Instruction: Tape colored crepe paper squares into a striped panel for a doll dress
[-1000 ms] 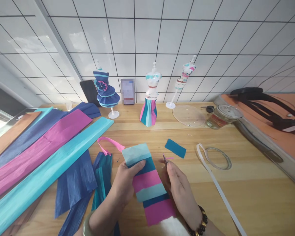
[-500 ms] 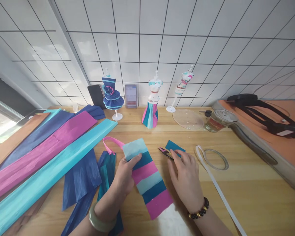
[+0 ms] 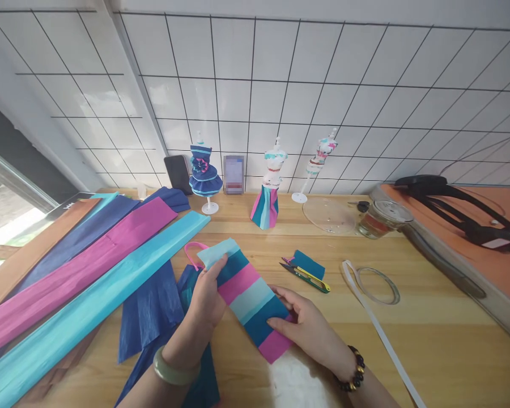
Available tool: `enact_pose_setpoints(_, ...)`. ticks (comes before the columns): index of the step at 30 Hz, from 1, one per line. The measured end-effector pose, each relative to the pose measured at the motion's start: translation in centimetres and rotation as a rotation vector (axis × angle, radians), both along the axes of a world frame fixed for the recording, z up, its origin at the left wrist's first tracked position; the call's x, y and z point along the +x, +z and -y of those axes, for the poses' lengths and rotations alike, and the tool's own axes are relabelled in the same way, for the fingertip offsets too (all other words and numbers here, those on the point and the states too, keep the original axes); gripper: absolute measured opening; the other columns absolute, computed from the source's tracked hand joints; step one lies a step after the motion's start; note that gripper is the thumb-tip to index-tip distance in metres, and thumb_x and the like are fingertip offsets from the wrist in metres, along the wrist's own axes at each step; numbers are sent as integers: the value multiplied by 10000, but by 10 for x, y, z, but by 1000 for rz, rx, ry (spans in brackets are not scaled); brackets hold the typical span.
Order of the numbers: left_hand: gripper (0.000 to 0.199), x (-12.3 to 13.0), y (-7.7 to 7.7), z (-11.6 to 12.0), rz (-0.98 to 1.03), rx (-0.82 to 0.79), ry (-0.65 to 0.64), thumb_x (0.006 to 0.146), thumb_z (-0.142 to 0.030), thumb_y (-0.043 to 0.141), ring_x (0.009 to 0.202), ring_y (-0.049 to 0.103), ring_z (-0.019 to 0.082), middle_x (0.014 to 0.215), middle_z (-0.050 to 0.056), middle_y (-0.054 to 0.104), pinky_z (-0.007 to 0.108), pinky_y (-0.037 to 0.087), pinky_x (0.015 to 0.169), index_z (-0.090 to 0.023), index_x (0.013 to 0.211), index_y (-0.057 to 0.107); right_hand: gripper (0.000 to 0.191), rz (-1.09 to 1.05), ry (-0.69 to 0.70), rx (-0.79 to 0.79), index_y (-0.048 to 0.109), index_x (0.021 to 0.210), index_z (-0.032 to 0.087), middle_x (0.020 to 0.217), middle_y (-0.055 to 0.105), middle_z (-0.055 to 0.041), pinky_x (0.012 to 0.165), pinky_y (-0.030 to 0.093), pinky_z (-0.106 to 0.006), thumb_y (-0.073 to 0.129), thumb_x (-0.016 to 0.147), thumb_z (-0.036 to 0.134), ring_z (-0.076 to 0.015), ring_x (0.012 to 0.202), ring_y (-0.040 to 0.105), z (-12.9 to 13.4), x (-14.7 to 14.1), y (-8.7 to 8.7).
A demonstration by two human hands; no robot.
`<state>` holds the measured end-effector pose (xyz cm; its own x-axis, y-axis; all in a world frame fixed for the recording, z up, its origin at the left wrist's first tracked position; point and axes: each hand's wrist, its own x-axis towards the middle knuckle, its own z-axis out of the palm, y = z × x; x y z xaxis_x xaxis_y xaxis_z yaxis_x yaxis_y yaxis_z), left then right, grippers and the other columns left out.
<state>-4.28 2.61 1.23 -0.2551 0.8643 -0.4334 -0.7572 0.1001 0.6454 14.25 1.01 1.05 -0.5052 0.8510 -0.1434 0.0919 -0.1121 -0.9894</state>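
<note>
A strip of crepe paper banded in pale blue, teal and pink slants across the middle, above the tabletop. My left hand grips its upper left end, thumb on top. My right hand pinches the lower right edge near the teal and pink bands, fingers partly hidden beneath. Beyond my right hand lie thread snips with a yellow and green handle, against a small teal piece. A pink ribbon loop curves out behind the strip's upper end.
Long crepe paper lengths cover the left side. A dressed mini mannequin, one in a striped skirt and a bare one stand along the tiled wall. At right are a glass jar, white ribbon and a clear ring.
My right hand has let go of the thread snips, leaving them on the table, and has moved down to take the lower end of the striped strip. The view has tilted up slightly.
</note>
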Motion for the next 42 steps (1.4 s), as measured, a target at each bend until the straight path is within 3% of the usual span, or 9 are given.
enact_pose_setpoints(4,137,-8,0,-2,25,45,33,724,-164,672,707,668,137,805,3,721,262,541,701,-170,860,653,435,31,-60,13,554,1157,181,1165,624,-77,904,470,-368,651,735,217,-214,1048,590,-4,3,-3)
enact_pose_setpoints(9,195,-12,0,-4,22,107,48,707,-137,689,784,676,159,863,12,728,267,540,744,-173,897,663,425,64,-248,75,600,1096,174,1169,624,-91,952,432,-422,697,685,214,-242,1062,581,-12,7,-9)
enact_pose_setpoints(14,191,-15,-3,-6,-12,134,56,713,-122,693,836,674,161,922,22,729,257,543,772,-170,897,678,498,-4,-417,103,549,1169,186,1267,557,-98,972,415,-433,691,709,312,-246,1126,538,-19,12,-16)
enact_pose_setpoints(18,154,-15,-7,-7,-36,118,28,726,-87,664,798,684,157,897,54,735,230,555,728,-132,871,687,468,-91,-567,118,553,1134,210,1102,661,-65,844,508,-383,672,723,399,-221,967,622,-25,18,-23)
enact_pose_setpoints(24,77,-11,-11,-6,-48,124,-91,747,-100,645,743,691,177,803,87,735,257,575,697,-87,809,690,312,-161,-750,186,650,919,205,861,700,-29,754,514,-353,701,691,411,-214,813,624,-34,27,-29)
enact_pose_setpoints(35,137,-12,-15,-7,-100,128,-112,827,-91,549,678,688,143,782,82,732,262,586,679,-93,786,680,304,-211,-827,208,649,908,170,801,679,-38,670,519,-329,603,795,449,-189,745,623,-47,31,-44)
enact_pose_setpoints(39,155,-10,-15,-6,-103,138,-124,837,-92,538,690,687,142,776,80,731,270,583,698,-89,769,678,255,-163,-824,236,601,975,146,907,634,-25,672,517,-316,527,884,373,-142,751,614,-50,36,-50)
enact_pose_setpoints(42,164,-8,-14,-5,-103,145,-131,837,-96,537,671,685,144,745,78,727,278,585,689,-86,753,677,253,-119,-841,268,578,1040,155,1009,609,-41,708,515,-336,514,895,352,-158,821,607,-52,38,-52)
